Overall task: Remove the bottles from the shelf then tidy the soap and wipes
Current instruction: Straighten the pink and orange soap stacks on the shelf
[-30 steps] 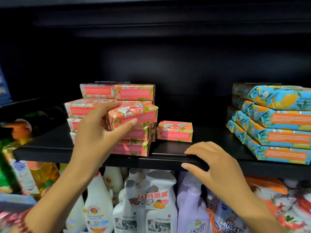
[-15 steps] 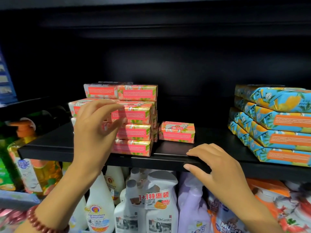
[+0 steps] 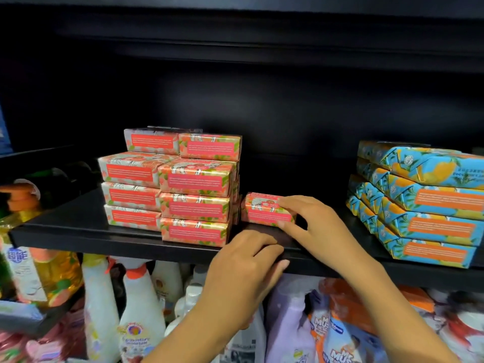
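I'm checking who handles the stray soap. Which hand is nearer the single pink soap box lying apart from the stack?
Right. The right hand grips the single pink soap box with its fingers; the left hand rests on the black shelf edge, below it.

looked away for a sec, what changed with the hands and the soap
The left hand let go of the stacked soap bars and dropped to the shelf edge. The right hand left that edge and took hold of the lone soap bar. The blue wipes packs stayed put.
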The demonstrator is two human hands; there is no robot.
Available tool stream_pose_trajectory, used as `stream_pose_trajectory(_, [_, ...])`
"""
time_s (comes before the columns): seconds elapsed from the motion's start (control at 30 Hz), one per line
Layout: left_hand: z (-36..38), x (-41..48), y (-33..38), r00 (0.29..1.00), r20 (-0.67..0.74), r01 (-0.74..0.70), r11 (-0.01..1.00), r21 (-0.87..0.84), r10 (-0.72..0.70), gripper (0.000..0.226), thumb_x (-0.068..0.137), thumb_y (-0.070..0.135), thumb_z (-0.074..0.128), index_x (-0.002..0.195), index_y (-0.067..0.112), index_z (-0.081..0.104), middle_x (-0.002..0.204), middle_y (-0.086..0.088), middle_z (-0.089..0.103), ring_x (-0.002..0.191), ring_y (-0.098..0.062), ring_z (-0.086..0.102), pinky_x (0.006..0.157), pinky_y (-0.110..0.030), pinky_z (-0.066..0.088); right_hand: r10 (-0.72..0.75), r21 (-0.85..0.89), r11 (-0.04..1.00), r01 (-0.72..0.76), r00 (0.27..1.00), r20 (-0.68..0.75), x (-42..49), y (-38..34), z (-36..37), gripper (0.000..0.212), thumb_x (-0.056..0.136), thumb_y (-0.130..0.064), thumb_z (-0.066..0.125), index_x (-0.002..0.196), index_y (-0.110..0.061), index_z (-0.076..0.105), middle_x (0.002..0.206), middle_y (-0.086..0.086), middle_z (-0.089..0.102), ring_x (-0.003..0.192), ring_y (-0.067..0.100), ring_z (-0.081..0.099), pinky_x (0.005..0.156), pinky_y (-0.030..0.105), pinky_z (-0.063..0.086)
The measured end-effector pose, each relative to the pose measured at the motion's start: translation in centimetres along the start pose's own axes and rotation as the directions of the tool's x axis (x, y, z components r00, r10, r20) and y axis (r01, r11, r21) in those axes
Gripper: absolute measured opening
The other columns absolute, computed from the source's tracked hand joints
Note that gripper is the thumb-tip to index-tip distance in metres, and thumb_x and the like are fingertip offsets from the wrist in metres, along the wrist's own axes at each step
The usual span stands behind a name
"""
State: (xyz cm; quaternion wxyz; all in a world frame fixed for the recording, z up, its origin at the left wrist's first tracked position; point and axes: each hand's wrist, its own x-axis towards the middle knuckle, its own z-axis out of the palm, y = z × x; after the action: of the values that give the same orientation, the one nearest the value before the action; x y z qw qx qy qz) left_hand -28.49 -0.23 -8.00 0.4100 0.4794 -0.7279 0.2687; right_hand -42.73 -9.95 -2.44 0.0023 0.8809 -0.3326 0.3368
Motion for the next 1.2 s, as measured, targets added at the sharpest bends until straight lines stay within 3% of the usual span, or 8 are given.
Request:
stream_pose_trajectory(0.17, [0.1, -0.2, -0.4, 0.999, 0.022, 0.048, 0.996, -0.074, -0.047, 0.027, 0.088, 0.033, 0.058, 0.095, 0.013, 0.073, 0.093, 0.003, 0.068, 0.086, -0.016, 0.06, 0.074, -0.026, 0.047, 0.0, 0.015, 1.0, 0.001, 0.996, -0.093, -1.4, 0.1, -1.8, 0.031, 0.075, -0.038, 0.074, 0.097, -0.021, 0.061, 0.099, -0.011, 0.055, 0.097, 0.01, 0.048, 0.076, 0.024, 0.039])
stream_pose_trajectory(0.37, [0.0, -0.2, -0.3, 0.997, 0.017, 0.076, 0.991, -0.112, -0.075, 0.028, 0.087, 0.034, 0.057, 0.094, 0.013, 0.073, 0.091, 0.004, 0.068, 0.085, -0.013, 0.057, 0.076, -0.018, 0.042, 0.181, 0.012, 0.983, -0.184, 0.977, 0.109, -1.3, 0.3, -2.7, 0.058, 0.069, -0.051, 0.072, 0.116, -0.021, 0.058, 0.107, -0.005, 0.054, 0.098, 0.011, 0.051, 0.08, 0.021, 0.04])
stream_pose_trajectory(0.5, [-1.0, 0.1, 0.3, 0.977, 0.04, 0.213, 0.957, -0.197, -0.209, 0.033, 0.086, 0.045, 0.055, 0.096, 0.017, 0.07, 0.092, 0.009, 0.068, 0.087, -0.006, 0.058, 0.075, -0.022, 0.044, 0.137, 0.072, 0.988, -0.133, 0.989, -0.061, -2.4, 0.3, -2.8, 0.059, 0.063, -0.052, 0.078, 0.11, -0.023, 0.056, 0.101, -0.009, 0.05, 0.093, 0.009, 0.05, 0.074, 0.02, 0.04])
stream_pose_trajectory(0.63, [-2.4, 1.4, 1.3, 0.828, 0.158, 0.531, 0.665, -0.525, -0.538, 0.055, 0.084, 0.062, 0.054, 0.126, 0.027, 0.052, 0.114, 0.017, 0.06, 0.102, 0.009, 0.057, 0.084, -0.012, 0.047, 0.026, 0.106, 0.994, 0.0, 0.971, -0.239, -4.1, 0.0, -3.5, 0.061, 0.064, -0.043, 0.072, 0.116, -0.019, 0.051, 0.111, -0.008, 0.047, 0.102, 0.006, 0.045, 0.084, 0.008, 0.033])
stream_pose_trajectory(0.73, [-2.9, 3.2, 1.5, 0.755, 0.359, 0.606, 0.374, -0.702, -0.549, 0.069, 0.072, 0.047, 0.06, 0.135, 0.025, 0.043, 0.114, 0.017, 0.062, 0.097, 0.015, 0.058, 0.076, -0.005, 0.045, -0.04, 0.209, 0.973, 0.1, 0.962, -0.272, -4.8, -0.8, -3.8, 0.06, 0.064, -0.029, 0.077, 0.117, -0.016, 0.051, 0.115, -0.006, 0.047, 0.108, 0.001, 0.046, 0.088, 0.007, 0.033])
stream_pose_trajectory(0.87, [-2.9, 4.4, 1.2, 0.814, 0.337, 0.539, 0.397, -0.743, -0.474, 0.039, 0.07, 0.026, 0.08, 0.106, 0.019, 0.067, 0.094, 0.004, 0.074, 0.087, -0.01, 0.07, 0.075, -0.023, 0.055, -0.089, 0.27, 0.949, 0.162, 0.96, -0.265, -4.9, -1.7, -3.3, 0.059, 0.069, -0.019, 0.076, 0.121, -0.016, 0.048, 0.124, -0.006, 0.043, 0.12, 0.008, 0.043, 0.094, 0.009, 0.033])
stream_pose_trajectory(1.03, [-2.6, 3.5, 1.2, 0.852, 0.244, 0.446, 0.399, -0.801, -0.463, 0.04, 0.07, 0.018, 0.076, 0.107, 0.017, 0.06, 0.105, 0.009, 0.069, 0.1, -0.006, 0.066, 0.082, -0.016, 0.05, 0.011, 0.368, 0.929, 0.029, 0.994, -0.105, -5.1, -0.6, -4.2, 0.079, 0.067, -0.05, 0.068, 0.138, -0.03, 0.039, 0.136, -0.017, 0.039, 0.126, -0.008, 0.035, 0.095, 0.002, 0.028])
stream_pose_trajectory(1.2, [-2.4, 3.5, 1.4, 0.884, 0.213, 0.391, 0.41, -0.824, -0.415, 0.046, 0.069, 0.024, 0.077, 0.111, 0.022, 0.059, 0.113, 0.004, 0.064, 0.111, -0.015, 0.06, 0.089, -0.022, 0.049, 0.058, 0.414, 0.91, 0.04, 0.974, -0.22, -5.2, -0.8, -4.5, 0.038, 0.067, -0.025, 0.077, 0.1, -0.032, 0.059, 0.101, -0.012, 0.06, 0.098, 0.006, 0.059, 0.076, 0.015, 0.046])
